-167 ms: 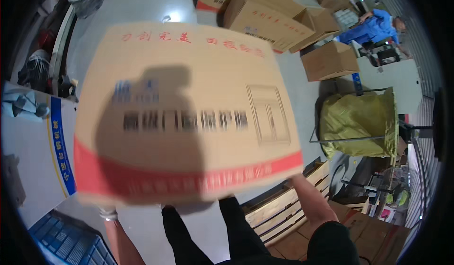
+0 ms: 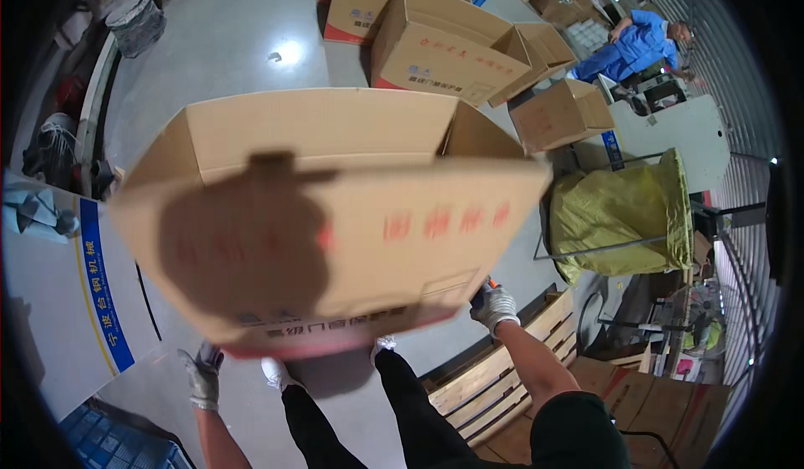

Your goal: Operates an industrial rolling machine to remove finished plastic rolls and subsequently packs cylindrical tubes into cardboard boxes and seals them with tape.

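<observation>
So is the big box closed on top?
No, the cardboard box is open, its flaps stand up and the inside shows.

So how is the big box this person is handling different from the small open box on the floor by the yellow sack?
The big box is up off the floor, tilted and motion-blurred, between the left hand and right hand; the small box sits on the floor, sharp, with no hand on it. The big box fills much of the view; the small box looks far smaller. Both are plain brown cardboard with their flaps open.
</observation>
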